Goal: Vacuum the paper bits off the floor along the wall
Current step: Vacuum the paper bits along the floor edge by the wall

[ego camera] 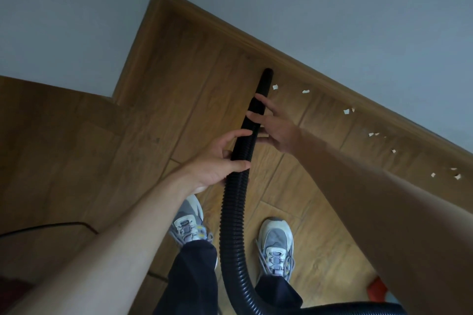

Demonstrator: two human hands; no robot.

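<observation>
A black ribbed vacuum hose (pixel 234 202) runs up from the bottom of the view between my feet to a smooth black nozzle (pixel 262 92) whose tip rests on the wooden floor near the baseboard. My left hand (pixel 217 161) grips the hose where the ribs meet the nozzle. Further up, my right hand (pixel 273 126) lies against the nozzle with straight fingers. Several white paper bits (pixel 275 87) lie scattered along the baseboard to the right of the nozzle tip, down to the far right (pixel 457 176).
A grey wall (pixel 332 7) with a wooden baseboard (pixel 332 82) runs diagonally from the corner at top centre to the right edge. My two grey sneakers (pixel 275 245) stand on the floor. A thin black cord (pixel 51 226) crosses the left floor. A red object (pixel 376 291) sits at bottom right.
</observation>
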